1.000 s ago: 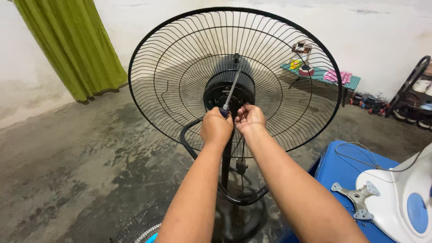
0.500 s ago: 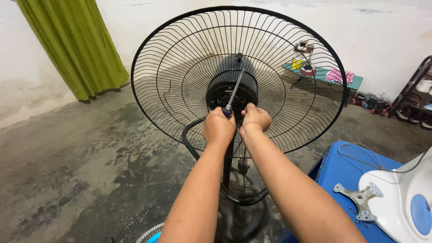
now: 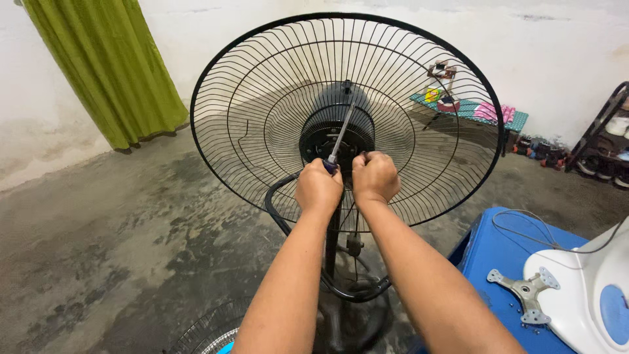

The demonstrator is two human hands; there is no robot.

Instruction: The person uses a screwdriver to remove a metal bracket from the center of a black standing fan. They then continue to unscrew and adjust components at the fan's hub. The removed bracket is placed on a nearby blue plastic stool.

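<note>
Both arms reach forward to the middle of a black wire fan guard [image 3: 262, 111], a round cage standing upright on its pole with the dark motor housing [image 3: 337, 134] showing through at its centre. The left hand [image 3: 318, 190] is curled into a closed fist round the dark handle of a screwdriver [image 3: 341, 136], whose slim metal shaft slants up and to the right, its tip lying over the top of the motor housing. The right hand [image 3: 375, 177] sits just beside the left, fingers bent tight into a fist at the hub; whether it pinches some small part there I cannot tell. A black cable [image 3: 278, 213] loops down from behind the hands and round the pole towards the base. As for anything boxed or marked, little is near: far off against the white wall a low bench with a teal patterned cover [image 3: 468, 108] carries a small yellow packet [image 3: 432, 95], a round reddish tin-like thing [image 3: 449, 103] and a pink cloth [image 3: 488, 113], too small to make out further. At the right edge a dark shelf rack [image 3: 599, 141] holds shoes. Close by on the right a blue surface [image 3: 498, 262] bears a grey metal cross-shaped bracket [image 3: 524, 292] and a white fan body [image 3: 590, 295] with a blue round panel, a thin wire curling over it. A green curtain [image 3: 108, 65] hangs at the left, and another wire grille [image 3: 209, 331] lies on the stained concrete floor [image 3: 98, 249].
</note>
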